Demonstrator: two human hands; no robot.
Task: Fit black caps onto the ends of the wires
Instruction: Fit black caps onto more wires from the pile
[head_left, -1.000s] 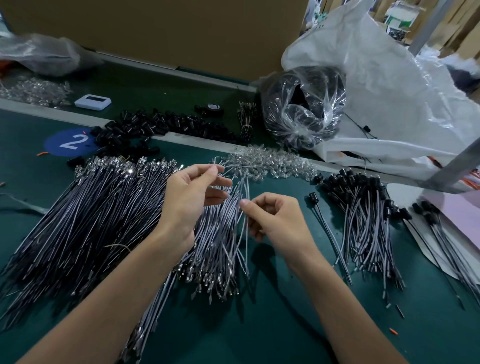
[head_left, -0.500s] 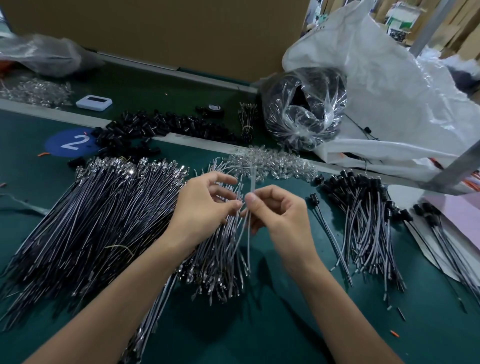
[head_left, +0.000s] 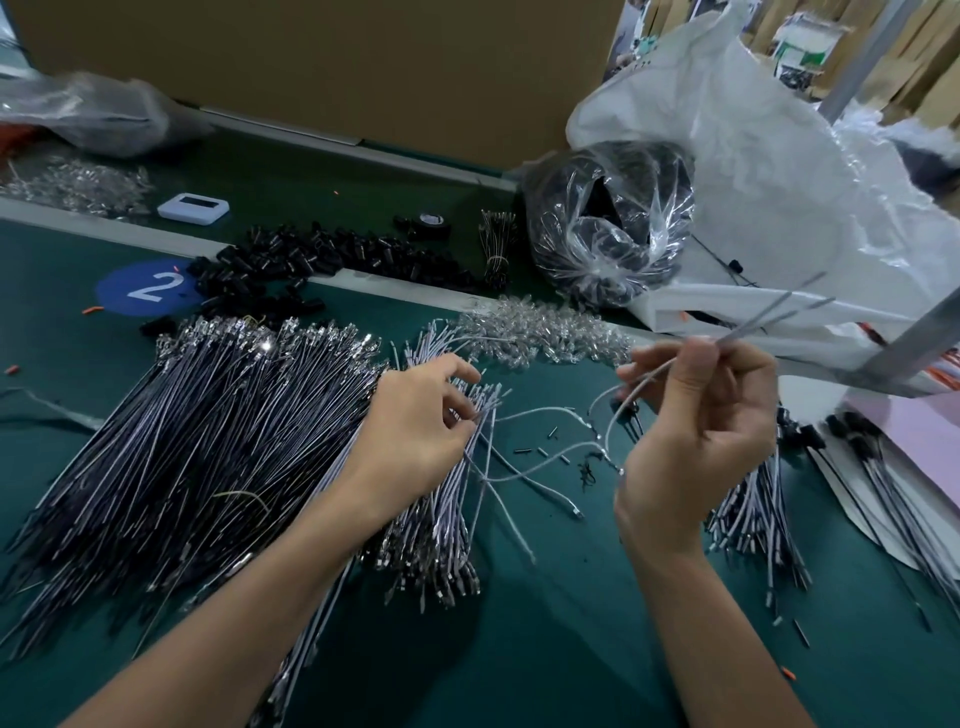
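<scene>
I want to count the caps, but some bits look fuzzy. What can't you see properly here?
Head view only:
1. Tips of the held wires pinched by the right hand: motion-blurred, capped or not unclear.
2. Capped bundle: partly hidden behind that hand.
3. Clear bag: glare hides its dark contents.
4. Left hand: its fingers cover the middle bundle ends; a pinch cannot be confirmed.

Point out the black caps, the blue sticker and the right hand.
black caps (head_left: 311, 254), head view, heap's middle.
blue sticker (head_left: 156, 286), head view, its white 2.
right hand (head_left: 696, 441), head view, its middle.
</scene>
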